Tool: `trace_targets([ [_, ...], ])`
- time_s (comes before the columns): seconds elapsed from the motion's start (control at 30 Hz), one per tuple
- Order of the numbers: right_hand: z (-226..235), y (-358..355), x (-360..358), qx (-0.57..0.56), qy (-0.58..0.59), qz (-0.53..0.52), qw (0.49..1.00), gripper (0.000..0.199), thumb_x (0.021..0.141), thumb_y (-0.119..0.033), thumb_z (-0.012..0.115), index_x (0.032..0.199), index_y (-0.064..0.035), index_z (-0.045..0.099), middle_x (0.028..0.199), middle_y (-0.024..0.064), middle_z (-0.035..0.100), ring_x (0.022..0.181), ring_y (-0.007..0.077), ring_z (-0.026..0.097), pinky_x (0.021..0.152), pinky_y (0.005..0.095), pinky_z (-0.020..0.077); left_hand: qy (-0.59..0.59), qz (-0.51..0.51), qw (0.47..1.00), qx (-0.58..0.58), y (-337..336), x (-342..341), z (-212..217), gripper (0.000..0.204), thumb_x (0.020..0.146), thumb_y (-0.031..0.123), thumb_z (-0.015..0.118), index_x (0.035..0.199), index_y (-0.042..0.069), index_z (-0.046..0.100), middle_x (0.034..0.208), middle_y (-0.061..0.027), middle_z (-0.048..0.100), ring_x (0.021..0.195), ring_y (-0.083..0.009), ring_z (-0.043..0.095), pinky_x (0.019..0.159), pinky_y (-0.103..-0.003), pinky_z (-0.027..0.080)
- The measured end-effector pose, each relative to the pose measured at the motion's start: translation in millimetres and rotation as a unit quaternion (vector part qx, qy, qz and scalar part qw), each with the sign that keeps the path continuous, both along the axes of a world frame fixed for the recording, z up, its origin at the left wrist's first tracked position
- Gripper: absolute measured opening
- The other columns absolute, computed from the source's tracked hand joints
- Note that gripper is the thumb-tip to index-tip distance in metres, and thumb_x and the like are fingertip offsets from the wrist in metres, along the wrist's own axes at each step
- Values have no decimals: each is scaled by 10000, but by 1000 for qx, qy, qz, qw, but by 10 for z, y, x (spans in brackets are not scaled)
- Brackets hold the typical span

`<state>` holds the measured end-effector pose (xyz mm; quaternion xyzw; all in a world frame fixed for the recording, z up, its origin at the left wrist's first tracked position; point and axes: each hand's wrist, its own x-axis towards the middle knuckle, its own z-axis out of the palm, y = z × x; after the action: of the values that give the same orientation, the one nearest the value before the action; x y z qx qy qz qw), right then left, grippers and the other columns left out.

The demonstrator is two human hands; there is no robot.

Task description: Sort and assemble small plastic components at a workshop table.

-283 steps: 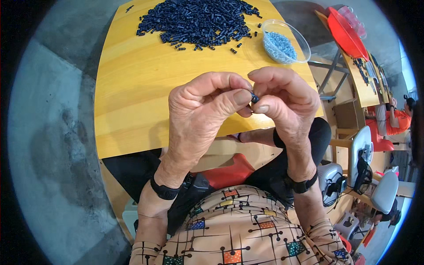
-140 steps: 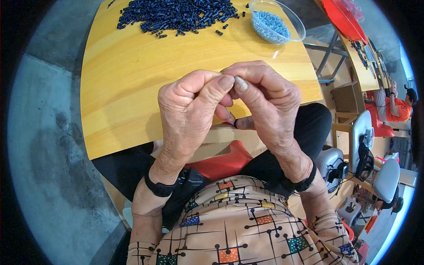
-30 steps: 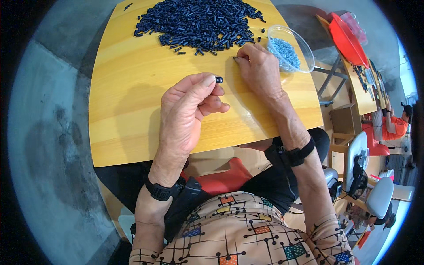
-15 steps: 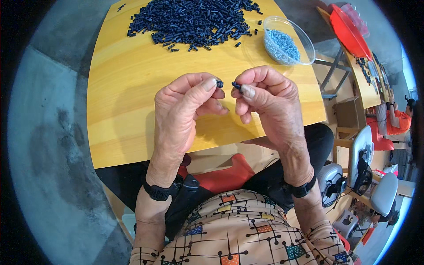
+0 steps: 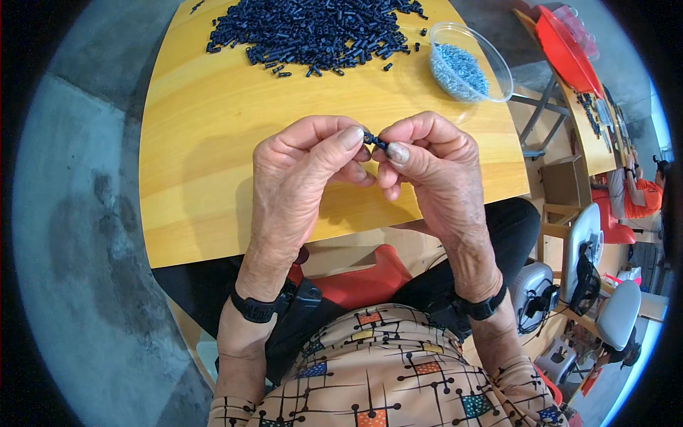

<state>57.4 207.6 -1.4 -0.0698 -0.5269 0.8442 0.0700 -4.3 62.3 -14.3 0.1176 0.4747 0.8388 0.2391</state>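
Observation:
Above the near half of the yellow wooden table (image 5: 213, 171), my two hands meet fingertip to fingertip. Between thumb and forefinger my left hand (image 5: 306, 167) pinches a small black plastic part (image 5: 368, 137). My right hand (image 5: 434, 156) pinches another slim dark piece (image 5: 380, 144) the same way, and its end touches the left-hand part. Most of both pieces is covered by the fingertips. Past my hands lies a large heap of small black plastic parts (image 5: 313, 32), short and tube-like.
Right of the heap stands a clear round plastic tub (image 5: 505, 75) holding many small shiny silvery-blue pieces (image 5: 459, 71). Farther right are another table with a red basin (image 5: 565, 53), a cardboard box (image 5: 562, 181), chairs (image 5: 583, 242) and a person in orange (image 5: 644, 199).
My hands have come closer together. The two small pieces, apart before, now meet end to end. The table and tub appear shifted slightly in the view.

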Motion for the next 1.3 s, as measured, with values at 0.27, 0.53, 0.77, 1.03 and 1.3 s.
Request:
trace_targets([
  [0.27,-2,-11,33,52,4,-16,999,112,794,-19,626,884,40,599,754,110,632,616,126,609,528,224,512,22,-5,1000,-13,-6,-1,-8,162,826,102,616,915,-33,624,773,-93,632,612,-117,601,595,-225,517],
  [0.53,16,-15,46,130,19,-30,991,105,786,-11,636,865,47,599,728,95,630,592,106,595,524,208,508,110,1,988,-104,-30,-14,-3,140,824,100,616,903,-14,632,756,-68,632,599,-95,564,585,-233,508],
  [0.77,6,-21,49,168,39,-20,985,123,772,-7,647,873,44,599,736,81,632,596,89,586,541,199,504,123,0,986,-109,-52,-13,-3,141,822,100,620,896,-20,636,749,-70,632,596,-95,564,577,-232,502],
  [1.03,-67,0,40,161,66,-8,985,165,773,8,639,926,45,591,769,75,633,629,92,594,568,203,511,135,-18,985,-103,-58,-30,-44,149,809,84,636,898,-36,639,755,-78,640,590,-103,600,561,-189,490],
  [1.3,-159,19,29,186,88,-11,979,159,776,18,630,926,43,586,790,77,636,657,94,598,600,212,515,121,-27,987,-103,-37,-25,-96,168,822,84,619,921,-51,624,766,-83,639,624,-116,617,580,-201,501],
])
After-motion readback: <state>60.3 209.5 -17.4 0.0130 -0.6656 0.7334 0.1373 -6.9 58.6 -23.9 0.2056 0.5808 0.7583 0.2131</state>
